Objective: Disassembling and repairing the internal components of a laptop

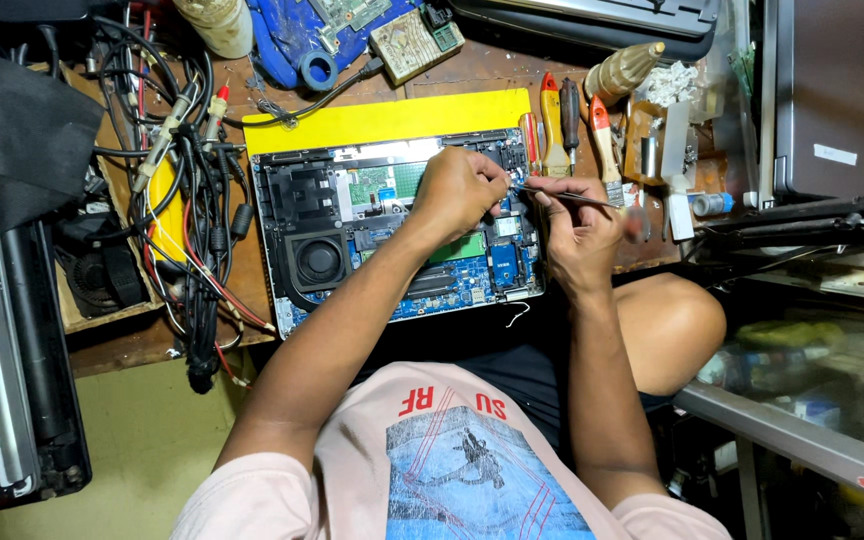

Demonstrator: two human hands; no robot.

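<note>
opened laptop [392, 225]: circuit boards, fan | left hand [457, 190] pinching inside | right hand [577, 235] grips tweezers [577, 197]

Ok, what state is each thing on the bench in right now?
Laptop: bottom cover off, boards and fan exposed.
Fan: uncovered, seated in the laptop.
Left hand: fingers pinched together over the board.
Right hand: closed on tweezers, tip at the board.
Screwdrivers: lying unused beside the laptop.
Brush: lying flat, unused.
Cables: tangled in a heap.
</note>
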